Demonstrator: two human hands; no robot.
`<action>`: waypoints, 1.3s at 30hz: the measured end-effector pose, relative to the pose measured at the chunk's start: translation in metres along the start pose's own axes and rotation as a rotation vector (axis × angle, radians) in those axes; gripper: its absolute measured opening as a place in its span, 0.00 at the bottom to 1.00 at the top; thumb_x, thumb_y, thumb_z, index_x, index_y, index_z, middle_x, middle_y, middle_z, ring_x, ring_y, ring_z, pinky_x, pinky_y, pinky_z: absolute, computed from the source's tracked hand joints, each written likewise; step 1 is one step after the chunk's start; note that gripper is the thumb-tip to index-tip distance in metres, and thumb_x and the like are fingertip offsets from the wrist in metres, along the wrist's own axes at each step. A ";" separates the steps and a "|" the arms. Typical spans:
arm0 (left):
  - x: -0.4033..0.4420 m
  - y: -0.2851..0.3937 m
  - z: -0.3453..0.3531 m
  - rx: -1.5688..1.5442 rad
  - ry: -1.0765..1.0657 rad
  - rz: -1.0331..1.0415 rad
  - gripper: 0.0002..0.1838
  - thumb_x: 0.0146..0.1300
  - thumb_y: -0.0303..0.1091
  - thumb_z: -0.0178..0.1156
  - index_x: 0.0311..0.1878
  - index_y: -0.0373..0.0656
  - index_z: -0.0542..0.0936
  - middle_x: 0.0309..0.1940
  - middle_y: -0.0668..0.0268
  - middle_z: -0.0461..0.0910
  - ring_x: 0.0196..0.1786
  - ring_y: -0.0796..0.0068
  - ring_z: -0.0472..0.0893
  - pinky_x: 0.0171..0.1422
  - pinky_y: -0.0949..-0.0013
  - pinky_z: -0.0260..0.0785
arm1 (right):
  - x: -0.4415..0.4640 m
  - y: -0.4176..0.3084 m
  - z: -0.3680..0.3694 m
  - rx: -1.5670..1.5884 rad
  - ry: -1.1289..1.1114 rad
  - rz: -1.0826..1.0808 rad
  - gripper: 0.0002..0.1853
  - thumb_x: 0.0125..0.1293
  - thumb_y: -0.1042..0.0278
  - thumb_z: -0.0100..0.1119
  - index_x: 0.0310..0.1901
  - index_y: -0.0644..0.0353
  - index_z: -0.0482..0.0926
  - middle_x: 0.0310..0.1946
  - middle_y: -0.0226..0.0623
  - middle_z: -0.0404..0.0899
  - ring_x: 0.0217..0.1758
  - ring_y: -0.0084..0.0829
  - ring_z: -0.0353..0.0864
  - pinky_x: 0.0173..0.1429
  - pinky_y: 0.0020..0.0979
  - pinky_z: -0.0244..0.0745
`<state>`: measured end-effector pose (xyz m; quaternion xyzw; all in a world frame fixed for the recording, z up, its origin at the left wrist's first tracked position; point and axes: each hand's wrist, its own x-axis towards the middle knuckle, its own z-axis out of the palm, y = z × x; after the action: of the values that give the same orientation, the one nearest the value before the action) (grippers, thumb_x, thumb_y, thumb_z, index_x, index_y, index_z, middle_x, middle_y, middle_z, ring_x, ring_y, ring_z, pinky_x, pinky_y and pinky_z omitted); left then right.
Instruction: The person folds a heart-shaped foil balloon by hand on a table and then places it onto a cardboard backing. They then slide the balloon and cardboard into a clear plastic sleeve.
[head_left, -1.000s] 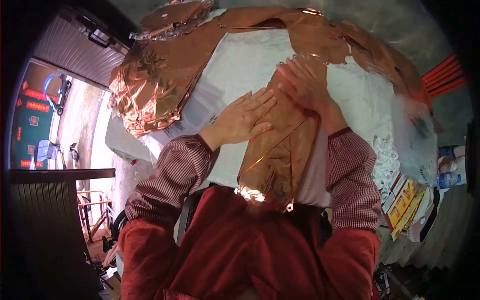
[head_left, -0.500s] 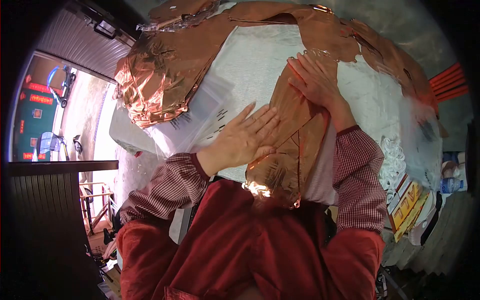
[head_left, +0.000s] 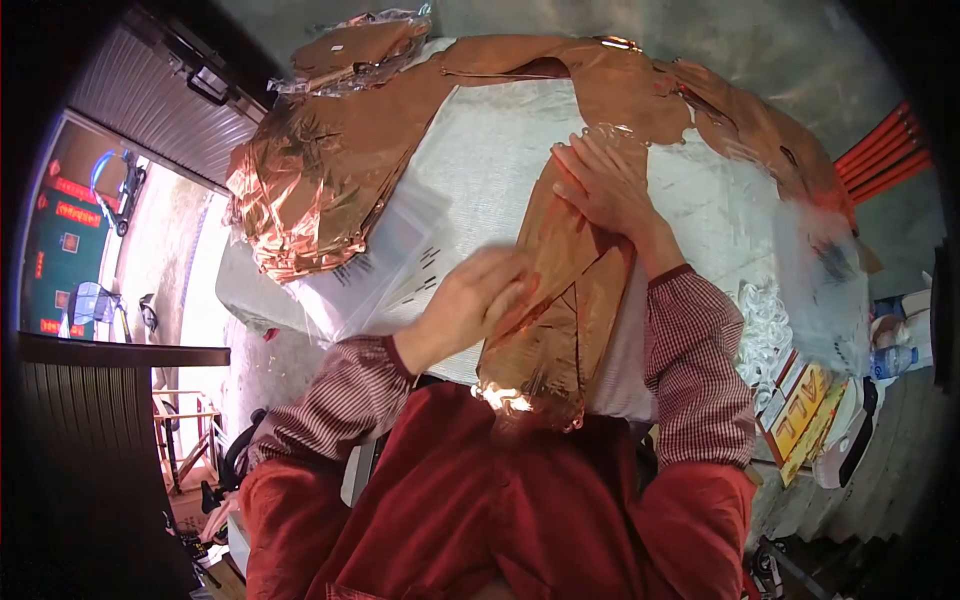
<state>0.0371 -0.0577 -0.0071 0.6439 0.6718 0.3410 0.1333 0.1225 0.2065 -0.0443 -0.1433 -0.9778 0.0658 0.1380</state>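
Observation:
A flat, folded copper-brown sheet, which looks like a deflated foil balloon, lies lengthwise on the white-covered table. Its shiny near end reaches my lap. My right hand rests open on its upper part, palm down with the fingers stretched forward. At the left edge of the foil is my left hand, its fingers curled in and slightly blurred. What lies inside those fingers, if anything, is hidden.
More copper foil is heaped at the left and runs along the far edge. Clear plastic bags lie to the left. On the right are tangled white ribbon, clear plastic sheets and a yellow printed packet.
My left hand has gone from flat and spread to curled at the foil's edge. My right hand stays on the foil. The whole view has shifted slightly.

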 end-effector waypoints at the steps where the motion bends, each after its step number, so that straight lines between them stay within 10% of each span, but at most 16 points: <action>1: 0.010 -0.002 0.002 0.040 0.028 -0.010 0.27 0.64 0.34 0.60 0.64 0.34 0.70 0.64 0.49 0.69 0.66 0.49 0.69 0.69 0.57 0.63 | -0.001 0.000 0.000 0.000 0.004 0.000 0.31 0.71 0.41 0.43 0.71 0.48 0.61 0.73 0.42 0.57 0.77 0.38 0.53 0.78 0.41 0.46; 11: 0.024 -0.012 0.013 0.235 -0.021 -0.007 0.33 0.62 0.39 0.63 0.66 0.33 0.67 0.68 0.50 0.65 0.71 0.48 0.63 0.71 0.54 0.59 | 0.012 0.025 -0.002 0.643 0.353 0.012 0.21 0.70 0.65 0.51 0.62 0.61 0.72 0.63 0.48 0.71 0.71 0.43 0.64 0.72 0.38 0.58; 17: 0.024 -0.009 0.012 0.242 -0.040 -0.037 0.32 0.63 0.40 0.61 0.66 0.34 0.67 0.68 0.49 0.65 0.72 0.48 0.62 0.72 0.54 0.57 | 0.008 -0.005 -0.009 0.472 0.187 -0.190 0.15 0.68 0.62 0.51 0.53 0.48 0.82 0.63 0.42 0.72 0.70 0.41 0.66 0.70 0.39 0.62; 35: 0.023 -0.010 0.014 0.265 -0.060 -0.079 0.32 0.65 0.45 0.57 0.66 0.31 0.68 0.69 0.48 0.63 0.75 0.53 0.58 0.76 0.54 0.50 | 0.000 -0.010 -0.007 0.230 0.137 -0.293 0.15 0.66 0.64 0.53 0.51 0.55 0.81 0.60 0.41 0.74 0.68 0.43 0.68 0.68 0.39 0.64; 39: 0.034 -0.003 0.003 0.117 -0.016 -0.069 0.27 0.63 0.34 0.59 0.63 0.31 0.69 0.62 0.47 0.70 0.66 0.48 0.69 0.68 0.57 0.62 | 0.003 -0.007 -0.004 0.391 0.227 -0.213 0.14 0.67 0.67 0.52 0.51 0.58 0.80 0.57 0.44 0.76 0.65 0.45 0.72 0.66 0.39 0.67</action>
<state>0.0325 -0.0240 -0.0024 0.6298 0.7113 0.2911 0.1124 0.1186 0.2012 -0.0388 -0.0165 -0.9342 0.2224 0.2784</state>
